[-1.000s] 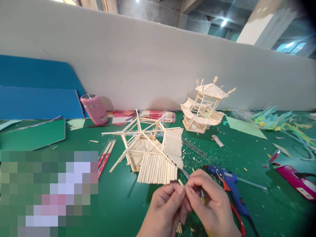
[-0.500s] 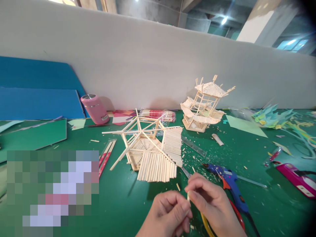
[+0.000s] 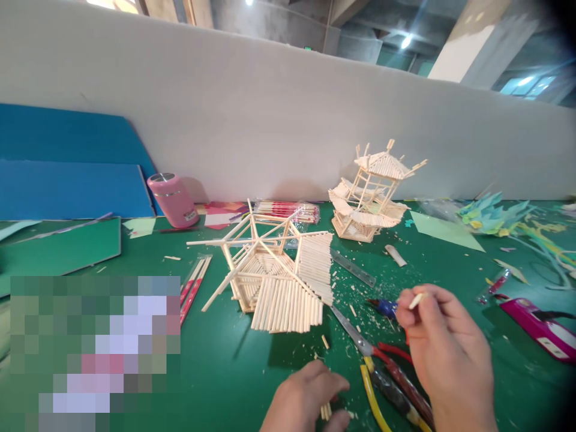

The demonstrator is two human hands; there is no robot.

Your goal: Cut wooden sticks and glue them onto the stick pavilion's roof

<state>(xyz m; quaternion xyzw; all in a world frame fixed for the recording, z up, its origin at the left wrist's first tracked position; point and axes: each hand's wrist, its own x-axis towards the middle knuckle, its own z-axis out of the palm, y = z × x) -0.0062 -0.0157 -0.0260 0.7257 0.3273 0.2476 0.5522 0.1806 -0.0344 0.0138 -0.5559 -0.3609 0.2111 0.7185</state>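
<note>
Since earlier frame: right hand (image 3: 443, 345) lifted rightward, thumb and forefinger pinching short stick (image 3: 417, 300), right of centre. Left hand (image 3: 306, 402) low at bottom centre, fingers curled over stick bundle (image 3: 326, 411). Step judged: piece selected. Next: careful placement on roof model (image 3: 279, 273).

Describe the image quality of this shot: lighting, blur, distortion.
Head view: even overhead light, with ceiling lamps flaring at the top; soft shadow under the stick roof model; wide-angle bending and a dark right corner; a pixelated block at lower left; the right hand slightly motion-soft, the left hand cropped.
</note>
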